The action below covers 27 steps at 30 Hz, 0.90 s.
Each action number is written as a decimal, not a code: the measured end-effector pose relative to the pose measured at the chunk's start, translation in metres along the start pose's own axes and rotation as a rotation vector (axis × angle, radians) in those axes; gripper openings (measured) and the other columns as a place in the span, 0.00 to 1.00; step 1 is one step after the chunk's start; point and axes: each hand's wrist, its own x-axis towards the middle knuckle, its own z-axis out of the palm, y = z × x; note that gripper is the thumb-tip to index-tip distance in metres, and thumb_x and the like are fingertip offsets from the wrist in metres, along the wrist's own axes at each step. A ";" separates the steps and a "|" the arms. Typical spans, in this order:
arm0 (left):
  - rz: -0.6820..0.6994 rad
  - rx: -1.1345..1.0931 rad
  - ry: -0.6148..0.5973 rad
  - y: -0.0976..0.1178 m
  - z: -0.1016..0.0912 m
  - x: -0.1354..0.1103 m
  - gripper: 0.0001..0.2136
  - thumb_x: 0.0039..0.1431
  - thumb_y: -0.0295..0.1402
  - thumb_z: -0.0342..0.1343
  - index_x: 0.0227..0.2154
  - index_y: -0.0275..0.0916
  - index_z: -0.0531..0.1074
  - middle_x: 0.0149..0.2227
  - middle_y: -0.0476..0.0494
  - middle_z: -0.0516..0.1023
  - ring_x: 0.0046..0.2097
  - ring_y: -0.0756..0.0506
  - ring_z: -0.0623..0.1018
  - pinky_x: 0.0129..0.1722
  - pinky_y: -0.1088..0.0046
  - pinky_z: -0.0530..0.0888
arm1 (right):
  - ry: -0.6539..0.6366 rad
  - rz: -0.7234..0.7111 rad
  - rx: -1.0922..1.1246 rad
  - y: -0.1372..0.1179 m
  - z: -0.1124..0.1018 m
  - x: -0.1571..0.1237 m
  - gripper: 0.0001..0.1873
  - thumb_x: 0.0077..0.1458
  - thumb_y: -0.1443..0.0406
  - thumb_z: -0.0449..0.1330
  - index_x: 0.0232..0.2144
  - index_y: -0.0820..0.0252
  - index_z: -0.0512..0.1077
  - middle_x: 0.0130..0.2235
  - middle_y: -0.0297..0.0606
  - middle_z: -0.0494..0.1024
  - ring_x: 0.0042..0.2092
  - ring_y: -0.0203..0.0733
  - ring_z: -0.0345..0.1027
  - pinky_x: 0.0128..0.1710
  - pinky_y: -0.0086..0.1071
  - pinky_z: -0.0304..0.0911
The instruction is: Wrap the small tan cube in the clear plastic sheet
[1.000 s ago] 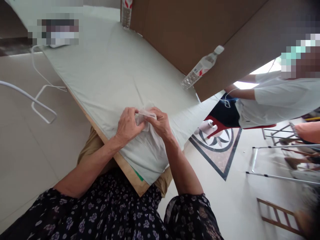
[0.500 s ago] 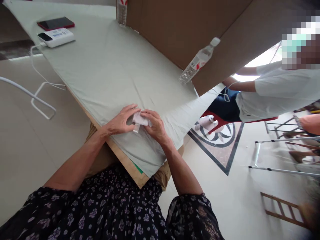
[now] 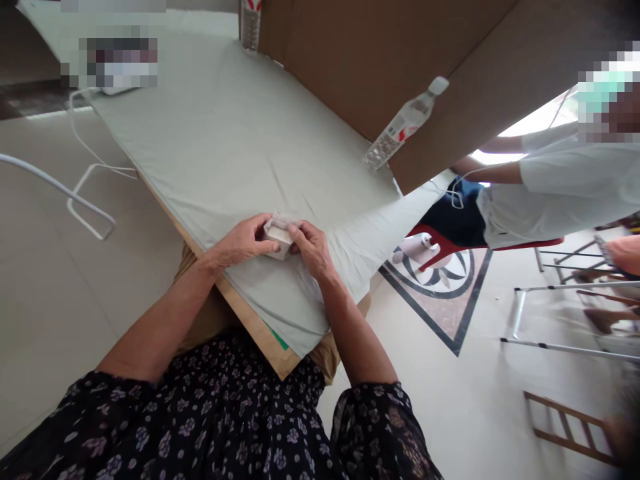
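A small, pale, box-shaped packet [image 3: 280,240] is held between my two hands, just above the near corner of the cloth-covered table. Thin whitish wrapping shows along its far top edge. My left hand [image 3: 245,241] grips it from the left, thumb along the near side and fingers curled behind. On the right, my right hand [image 3: 314,250] pinches the packet's edge with thumb and forefinger; its other fingers are curled. Whether the wrapping is paper or plastic film I cannot tell.
A pale cloth [image 3: 210,140] covers the table. A clear plastic bottle [image 3: 400,130] leans by a large cardboard sheet [image 3: 360,73]; another bottle [image 3: 251,27] stands farther back. A white cable [image 3: 75,127] hangs at left. A person in a white shirt [image 3: 565,180] sits at right.
The packet has been turned, and its boxy side now shows with the wrapping at the far edge. My left fingers have closed in on it. The view has shifted slightly.
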 end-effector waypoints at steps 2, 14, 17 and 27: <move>-0.006 -0.053 0.005 -0.001 0.001 0.001 0.25 0.51 0.38 0.65 0.54 0.38 0.75 0.47 0.43 0.81 0.47 0.41 0.79 0.47 0.65 0.76 | -0.016 -0.013 0.019 0.000 -0.001 -0.001 0.30 0.54 0.38 0.65 0.41 0.57 0.77 0.33 0.33 0.75 0.33 0.36 0.65 0.33 0.31 0.62; -0.030 -0.252 0.082 -0.002 0.011 0.007 0.24 0.51 0.39 0.66 0.51 0.36 0.76 0.42 0.43 0.84 0.40 0.44 0.83 0.41 0.67 0.80 | -0.004 -0.021 0.000 -0.002 -0.005 0.012 0.25 0.53 0.42 0.67 0.37 0.56 0.79 0.33 0.34 0.80 0.35 0.39 0.71 0.39 0.34 0.66; -0.024 -0.237 0.073 -0.004 0.008 0.006 0.22 0.51 0.37 0.66 0.51 0.37 0.77 0.44 0.43 0.84 0.43 0.44 0.83 0.43 0.67 0.80 | 0.011 -0.052 0.003 -0.005 -0.004 0.027 0.23 0.53 0.44 0.68 0.36 0.56 0.79 0.35 0.34 0.81 0.37 0.39 0.72 0.41 0.35 0.67; 0.026 -0.084 0.133 -0.005 0.006 0.012 0.21 0.56 0.48 0.64 0.44 0.35 0.79 0.38 0.43 0.83 0.38 0.45 0.80 0.41 0.68 0.77 | 0.107 -0.215 -0.131 -0.010 0.005 0.041 0.11 0.57 0.55 0.66 0.31 0.55 0.78 0.37 0.35 0.82 0.40 0.41 0.74 0.43 0.36 0.69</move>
